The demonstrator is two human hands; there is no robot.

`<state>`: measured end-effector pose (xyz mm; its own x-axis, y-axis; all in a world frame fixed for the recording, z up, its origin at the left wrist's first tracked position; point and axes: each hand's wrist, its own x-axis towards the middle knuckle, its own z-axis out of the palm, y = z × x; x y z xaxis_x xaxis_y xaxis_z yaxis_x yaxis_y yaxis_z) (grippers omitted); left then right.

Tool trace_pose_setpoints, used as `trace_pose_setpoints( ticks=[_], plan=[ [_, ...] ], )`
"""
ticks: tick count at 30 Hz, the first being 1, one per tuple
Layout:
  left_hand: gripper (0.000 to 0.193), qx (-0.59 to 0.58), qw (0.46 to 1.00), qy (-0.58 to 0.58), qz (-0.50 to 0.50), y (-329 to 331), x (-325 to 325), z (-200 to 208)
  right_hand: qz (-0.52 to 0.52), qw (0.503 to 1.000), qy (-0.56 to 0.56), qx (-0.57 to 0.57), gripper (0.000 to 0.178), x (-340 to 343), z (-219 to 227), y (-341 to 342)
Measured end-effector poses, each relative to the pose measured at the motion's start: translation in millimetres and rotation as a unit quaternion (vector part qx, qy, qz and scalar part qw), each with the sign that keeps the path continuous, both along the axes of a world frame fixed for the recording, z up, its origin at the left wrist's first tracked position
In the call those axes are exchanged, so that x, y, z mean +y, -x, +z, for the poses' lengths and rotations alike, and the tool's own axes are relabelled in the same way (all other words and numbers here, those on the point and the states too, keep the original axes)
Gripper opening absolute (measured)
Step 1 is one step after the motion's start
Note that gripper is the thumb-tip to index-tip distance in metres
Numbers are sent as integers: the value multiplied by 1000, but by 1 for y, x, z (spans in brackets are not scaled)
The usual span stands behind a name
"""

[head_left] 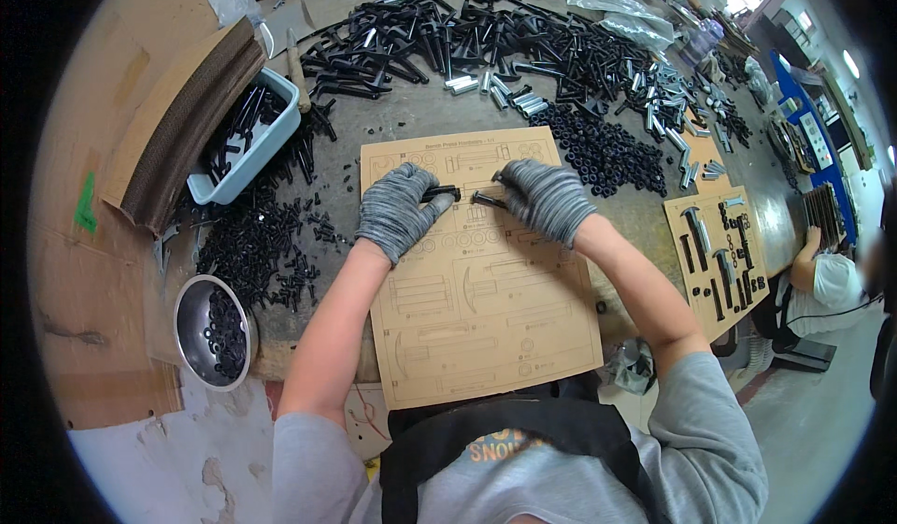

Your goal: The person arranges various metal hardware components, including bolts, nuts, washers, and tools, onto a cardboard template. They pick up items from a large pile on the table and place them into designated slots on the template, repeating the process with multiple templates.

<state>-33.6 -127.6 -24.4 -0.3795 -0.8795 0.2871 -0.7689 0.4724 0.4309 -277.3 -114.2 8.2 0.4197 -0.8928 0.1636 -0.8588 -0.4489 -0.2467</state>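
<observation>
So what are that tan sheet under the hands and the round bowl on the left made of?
The tan sheet looks like cardboard: matte brown, flat, with part outlines printed on it. The round bowl seems to be metal, likely steel, since its rim and inner wall shine grey. The gloves on the left hand and right hand look like knitted grey fabric.

Two gloved hands [397, 208]; two cardboard templates [486, 337]; one metal bowl [187, 332]; one blue bin [271, 141]
</observation>
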Motion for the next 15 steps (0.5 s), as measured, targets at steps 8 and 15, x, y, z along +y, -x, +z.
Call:
trace_pose_setpoints(
  ticks=[8,15],
  plan=[
    [32,-3,1000,2,8,-5,4,0,-5,982,-54,181,16,-14,40,-6],
    [32,13,1000,-7,-1,-1,2,1,0,998,-28,-53,29,-14,4,4]
  ],
)
